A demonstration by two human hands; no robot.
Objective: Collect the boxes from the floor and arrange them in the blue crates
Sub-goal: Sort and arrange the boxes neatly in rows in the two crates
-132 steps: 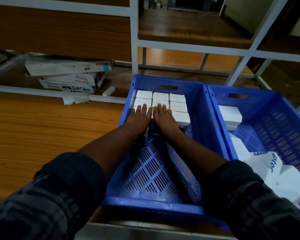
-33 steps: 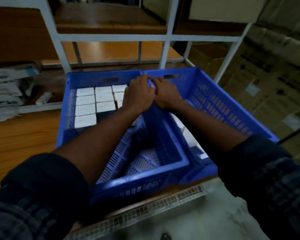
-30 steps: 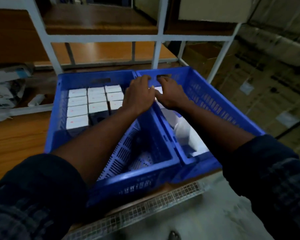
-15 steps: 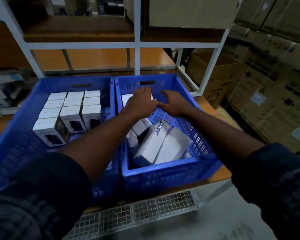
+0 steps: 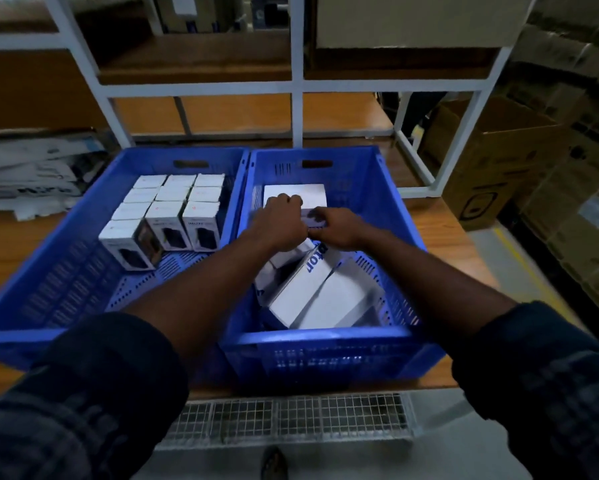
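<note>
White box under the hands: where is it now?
Head view: the white box sits at the far end of the right blue crate, near its back wall, held by the left hand and right hand, beyond the tumbled boxes.

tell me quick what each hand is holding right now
left hand: fingers curled, grips the white box in the right crate.
right hand: pinches the same box's near edge.
</note>
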